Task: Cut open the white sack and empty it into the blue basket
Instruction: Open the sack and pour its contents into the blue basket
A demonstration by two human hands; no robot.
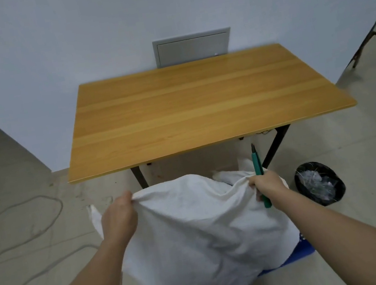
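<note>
Lower centre: left hand (118, 215) and right hand (268, 184) grip white sack (198, 236) over blue basket (301, 251); right also holds green cutter (258, 167), probably a knife.

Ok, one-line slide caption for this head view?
Both hands, left and right, grip the white sack over the blue basket.

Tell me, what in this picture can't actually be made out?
- Blue basket: head view, only a corner shows; the white sack covers the rest.
- Sack contents and any cut: hidden by its own cloth.
- Left hand fingertips: tucked under the sack edge.
- Green cutter in the right hand: blade too small to tell.
- Black bin contents: blurred.
</note>
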